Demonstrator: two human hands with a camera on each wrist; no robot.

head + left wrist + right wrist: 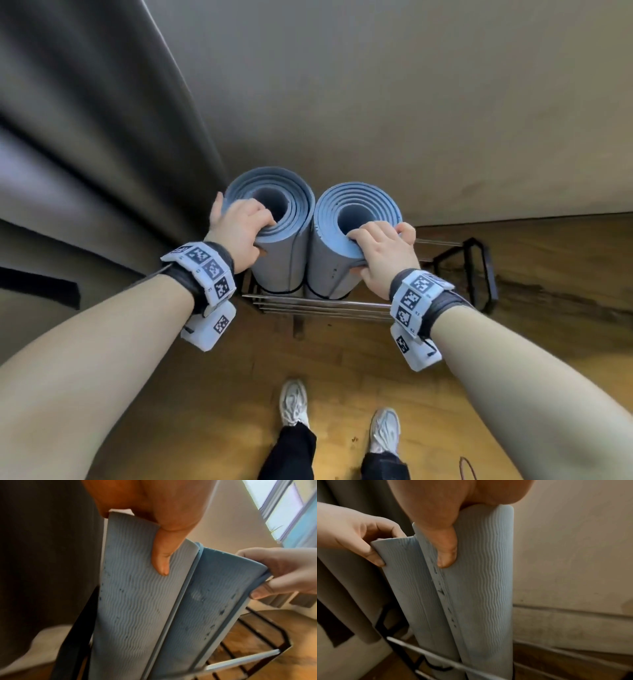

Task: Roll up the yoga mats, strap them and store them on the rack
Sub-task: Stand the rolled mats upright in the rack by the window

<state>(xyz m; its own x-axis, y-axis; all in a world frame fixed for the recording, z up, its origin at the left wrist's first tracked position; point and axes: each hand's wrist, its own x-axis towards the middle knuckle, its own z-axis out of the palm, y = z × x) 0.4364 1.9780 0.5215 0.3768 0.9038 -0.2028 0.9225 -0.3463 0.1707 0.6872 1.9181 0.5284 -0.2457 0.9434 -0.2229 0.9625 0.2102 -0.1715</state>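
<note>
Two rolled blue yoga mats stand upright side by side in a rack (318, 303) of black frame and silver bars. My left hand (239, 226) grips the top rim of the left mat (274, 260), fingers inside the roll and thumb (161, 561) on its ribbed outside. On the right mat (342, 267), my right hand (380, 246) holds the top rim the same way, thumb (447, 550) pressed on the outer face. A thin black strap (284, 291) circles each mat low down, near the rack bars. The mats' lower ends are hidden behind the bars.
A grey curtain (85, 137) hangs close on the left and a beige wall (411, 102) stands right behind the rack. The rack's frame (479, 270) runs on to the right of the mats. My feet in white sneakers (294, 401) stand on the wooden floor (222, 394).
</note>
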